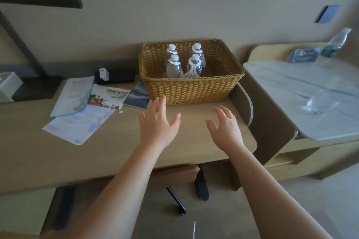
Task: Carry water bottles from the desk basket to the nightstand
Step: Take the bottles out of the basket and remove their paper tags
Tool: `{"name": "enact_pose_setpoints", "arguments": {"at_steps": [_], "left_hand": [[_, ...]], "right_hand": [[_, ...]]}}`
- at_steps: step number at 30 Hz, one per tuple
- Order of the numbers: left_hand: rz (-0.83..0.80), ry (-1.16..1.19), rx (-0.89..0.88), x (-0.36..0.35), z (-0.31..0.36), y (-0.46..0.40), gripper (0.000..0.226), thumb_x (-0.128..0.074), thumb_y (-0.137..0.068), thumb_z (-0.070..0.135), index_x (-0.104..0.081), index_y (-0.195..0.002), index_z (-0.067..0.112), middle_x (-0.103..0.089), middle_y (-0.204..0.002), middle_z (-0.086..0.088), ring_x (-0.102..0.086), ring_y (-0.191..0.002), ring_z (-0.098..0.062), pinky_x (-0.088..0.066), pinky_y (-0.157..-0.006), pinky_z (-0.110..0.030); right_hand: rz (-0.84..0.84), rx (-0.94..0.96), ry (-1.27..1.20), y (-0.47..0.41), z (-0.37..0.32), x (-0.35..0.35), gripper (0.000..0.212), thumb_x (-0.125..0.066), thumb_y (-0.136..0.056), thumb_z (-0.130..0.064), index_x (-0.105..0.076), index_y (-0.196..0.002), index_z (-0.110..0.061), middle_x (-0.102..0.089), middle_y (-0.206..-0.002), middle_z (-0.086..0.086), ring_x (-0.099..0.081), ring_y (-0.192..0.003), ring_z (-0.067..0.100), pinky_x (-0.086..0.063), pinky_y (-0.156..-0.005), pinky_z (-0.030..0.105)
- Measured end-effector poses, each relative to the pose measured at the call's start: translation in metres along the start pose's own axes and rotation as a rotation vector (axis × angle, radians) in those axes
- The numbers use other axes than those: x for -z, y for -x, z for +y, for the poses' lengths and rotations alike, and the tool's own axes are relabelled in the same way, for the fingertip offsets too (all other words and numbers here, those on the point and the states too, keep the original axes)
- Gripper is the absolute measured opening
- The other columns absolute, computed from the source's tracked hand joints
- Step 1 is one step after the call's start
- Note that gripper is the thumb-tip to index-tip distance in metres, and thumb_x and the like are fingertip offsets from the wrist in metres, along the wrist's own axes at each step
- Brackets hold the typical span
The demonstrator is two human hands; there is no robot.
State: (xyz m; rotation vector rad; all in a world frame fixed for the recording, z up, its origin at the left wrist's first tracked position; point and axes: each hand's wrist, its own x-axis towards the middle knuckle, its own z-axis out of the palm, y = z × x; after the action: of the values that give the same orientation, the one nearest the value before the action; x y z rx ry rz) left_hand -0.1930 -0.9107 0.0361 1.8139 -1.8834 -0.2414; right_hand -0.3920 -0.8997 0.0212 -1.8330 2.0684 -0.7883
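Observation:
A woven tan basket stands at the back right of the wooden desk. Several clear water bottles with white caps stand upright inside it. My left hand hovers over the desk just in front of the basket, fingers straight and spread, holding nothing. My right hand is to its right, fingers loosely spread, also empty. The nightstand with a pale marble top stands to the right of the desk.
Brochures and papers lie on the desk's left half, with a black lamp base and a dark box behind. On the nightstand are a green-labelled bottle, a card holder and a glass. A chair is under the desk.

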Motion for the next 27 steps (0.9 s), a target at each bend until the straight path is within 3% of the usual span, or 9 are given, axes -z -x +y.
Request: {"name": "enact_pose_setpoints", "arguments": {"at_steps": [4, 10, 16, 19, 21, 27], "left_hand": [[0.054, 0.024, -0.018, -0.002, -0.002, -0.053, 0.071, -0.046, -0.094, 0.052, -0.024, -0.152, 0.018, -0.026, -0.159, -0.007, -0.018, -0.147, -0.023, -0.021, -0.115, -0.054], [0.073, 0.077, -0.048, -0.010, -0.014, -0.136, 0.070, -0.048, -0.094, 0.051, -0.024, -0.152, 0.018, -0.024, -0.159, -0.006, -0.017, -0.148, -0.023, -0.014, -0.118, -0.051], [0.028, 0.122, -0.084, -0.022, -0.030, -0.202, 0.074, -0.051, -0.093, 0.051, -0.024, -0.152, 0.016, -0.025, -0.159, -0.006, -0.020, -0.147, -0.023, -0.023, -0.116, -0.051], [0.005, 0.180, -0.084, -0.033, -0.036, -0.224, 0.075, -0.055, -0.091, 0.050, -0.026, -0.151, 0.016, -0.029, -0.157, -0.005, -0.025, -0.144, -0.022, -0.025, -0.116, -0.042], [-0.040, 0.254, -0.078, -0.042, -0.038, -0.237, 0.077, -0.061, -0.087, 0.049, -0.029, -0.149, 0.016, -0.036, -0.151, -0.004, -0.035, -0.137, -0.022, -0.030, -0.103, -0.030], [-0.224, 0.465, 0.025, -0.069, -0.038, -0.280, 0.089, -0.082, -0.069, 0.044, -0.034, -0.141, 0.021, -0.041, -0.142, -0.003, -0.044, -0.127, -0.019, -0.035, -0.090, -0.025]], "right_hand": [[0.016, 0.031, -0.012, -0.055, -0.007, -0.008, 0.054, -0.055, -0.093, -0.035, -0.040, -0.142, -0.019, -0.035, -0.151, 0.004, -0.027, -0.140, 0.024, -0.030, -0.112, 0.042], [0.073, 0.055, -0.045, -0.130, -0.025, -0.017, 0.051, -0.056, -0.092, -0.036, -0.044, -0.139, -0.020, -0.040, -0.147, 0.005, -0.032, -0.137, 0.025, -0.033, -0.108, 0.042], [0.124, -0.018, -0.066, -0.193, -0.040, -0.025, 0.052, -0.055, -0.093, -0.036, -0.043, -0.140, -0.018, -0.041, -0.145, 0.005, -0.035, -0.134, 0.024, -0.038, -0.102, 0.040], [0.114, -0.043, -0.057, -0.212, -0.039, -0.031, 0.053, -0.055, -0.093, -0.037, -0.041, -0.141, -0.019, -0.041, -0.144, 0.005, -0.037, -0.132, 0.024, -0.040, -0.099, 0.041], [0.098, -0.056, -0.056, -0.224, -0.038, -0.034, 0.055, -0.055, -0.092, -0.040, -0.040, -0.141, -0.021, -0.042, -0.143, 0.005, -0.041, -0.128, 0.024, -0.043, -0.095, 0.041], [0.037, -0.128, -0.096, -0.273, -0.040, -0.044, 0.079, -0.069, -0.080, -0.047, -0.033, -0.142, -0.016, -0.042, -0.141, 0.010, -0.047, -0.124, 0.028, -0.045, -0.088, 0.039]]}}
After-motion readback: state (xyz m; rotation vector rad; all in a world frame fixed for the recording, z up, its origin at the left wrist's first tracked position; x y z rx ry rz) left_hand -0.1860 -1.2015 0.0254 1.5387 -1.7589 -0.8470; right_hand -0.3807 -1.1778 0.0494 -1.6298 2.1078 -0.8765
